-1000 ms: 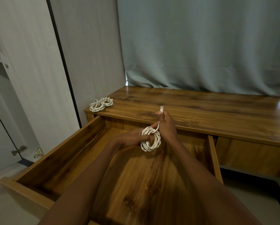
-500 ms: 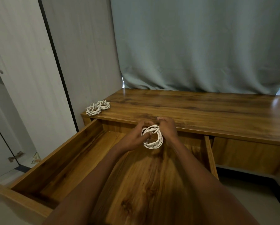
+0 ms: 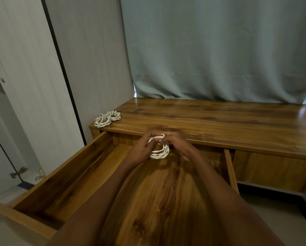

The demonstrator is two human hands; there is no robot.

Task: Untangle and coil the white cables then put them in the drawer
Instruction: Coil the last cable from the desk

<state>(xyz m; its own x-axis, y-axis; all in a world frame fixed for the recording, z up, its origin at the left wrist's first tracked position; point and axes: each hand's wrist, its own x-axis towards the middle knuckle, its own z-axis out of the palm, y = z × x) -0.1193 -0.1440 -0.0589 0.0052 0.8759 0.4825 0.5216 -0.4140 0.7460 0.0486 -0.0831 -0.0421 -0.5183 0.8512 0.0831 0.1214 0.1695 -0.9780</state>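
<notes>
A coiled white cable (image 3: 159,153) hangs between both hands above the far end of the open wooden drawer (image 3: 63,176). My left hand (image 3: 141,150) grips the coil's left side. My right hand (image 3: 175,142) pinches the cable's top strands, its fingers partly hiding the loose end. Two more coiled white cables (image 3: 107,118) lie side by side on the left corner of the wooden desk top (image 3: 219,125). The drawer's inside shows only bare wood.
A grey curtain (image 3: 210,50) hangs behind the desk. A pale wardrobe panel (image 3: 33,86) with a dark edge strip stands to the left, close to the drawer's left wall. A second closed drawer front (image 3: 273,173) sits to the right.
The cable's plug end, held up by my right hand a second ago, has been wound down onto the coil. Both hands now close together on the coil's top.
</notes>
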